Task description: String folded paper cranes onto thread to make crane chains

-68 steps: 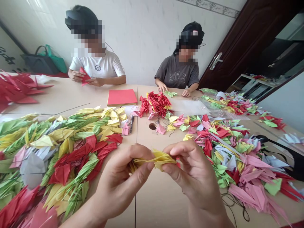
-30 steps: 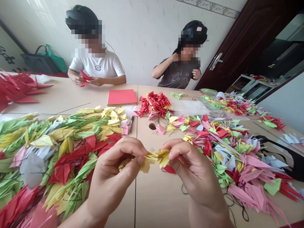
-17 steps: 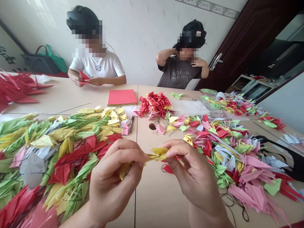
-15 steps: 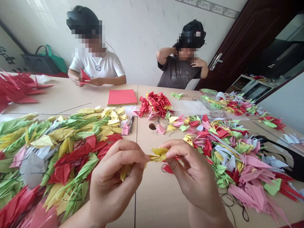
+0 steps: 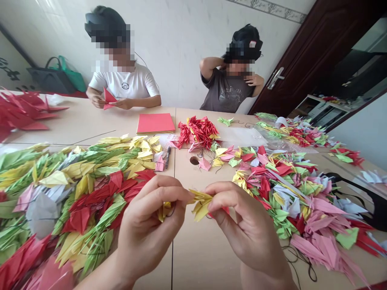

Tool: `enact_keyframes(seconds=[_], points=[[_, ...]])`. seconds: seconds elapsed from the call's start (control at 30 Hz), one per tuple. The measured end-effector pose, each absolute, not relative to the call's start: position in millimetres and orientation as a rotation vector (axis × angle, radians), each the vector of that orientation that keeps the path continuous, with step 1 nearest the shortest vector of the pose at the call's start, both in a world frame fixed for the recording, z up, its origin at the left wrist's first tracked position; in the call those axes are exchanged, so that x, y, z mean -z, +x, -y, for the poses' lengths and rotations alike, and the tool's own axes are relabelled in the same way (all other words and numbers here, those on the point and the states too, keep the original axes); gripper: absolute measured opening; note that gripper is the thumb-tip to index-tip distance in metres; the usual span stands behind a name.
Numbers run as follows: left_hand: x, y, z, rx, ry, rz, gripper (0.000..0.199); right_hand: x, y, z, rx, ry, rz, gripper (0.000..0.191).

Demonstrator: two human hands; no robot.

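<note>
A yellow folded-paper crane (image 5: 200,206) is stretched between my two hands above the table. My left hand (image 5: 151,225) pinches its left end with thumb and forefinger. More yellow folded paper (image 5: 165,211) shows inside that hand's curled fingers, with a bit of dark cord beside it. At the crane's right end, my right hand (image 5: 246,225) is closed in a pinch. A bit of red paper (image 5: 225,210) peeks out behind the right fingers; whether it touches them I cannot tell.
Heaps of coloured paper cranes lie left (image 5: 81,193) and right (image 5: 302,201). Ahead are a red bundle (image 5: 198,133), a red paper stack (image 5: 155,123) and a pen (image 5: 167,158). Dark cord (image 5: 299,257) loops at right. Two people (image 5: 125,86) (image 5: 228,90) sit opposite, one holding red paper (image 5: 109,98).
The yellow crane has turned between my fingers, and a folded part of it now hangs downward. Both hands have shifted only slightly. Opposite, the red paper has tilted a little.
</note>
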State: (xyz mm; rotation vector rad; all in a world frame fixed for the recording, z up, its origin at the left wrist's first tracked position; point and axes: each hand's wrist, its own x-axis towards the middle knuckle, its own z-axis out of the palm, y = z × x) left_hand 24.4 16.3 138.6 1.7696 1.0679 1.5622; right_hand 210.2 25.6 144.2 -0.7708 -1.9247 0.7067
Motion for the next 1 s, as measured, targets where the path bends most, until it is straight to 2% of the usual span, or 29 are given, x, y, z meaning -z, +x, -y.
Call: enact_keyframes(seconds=[0.17,0.4,0.63,0.83,1.0], points=[[-136.9,25.5,-16.0,-1.495,1.803,-1.051,0.025,-143.1,208.8,-25.0,-0.709,-0.786,1.917,0.020],[-138.0,30.3,-14.7,-1.466,1.442,-0.991,0.013,-140.1,205.0,-25.1,-0.617,-0.950,1.889,0.025],[-136.6,28.0,-20.8,-1.343,1.088,-0.810,0.009,-141.5,208.1,-27.8,-0.670,-0.951,1.851,0.018],[-142.5,29.3,-30.8,-1.278,0.777,-0.657,0.018,-139.9,209.8,-28.2,-0.698,-0.943,1.792,0.026],[-142.9,25.5,-33.8,-1.197,0.642,-0.609,0.028,-141.5,211.3,-29.3,-0.693,-0.960,1.779,0.025]])
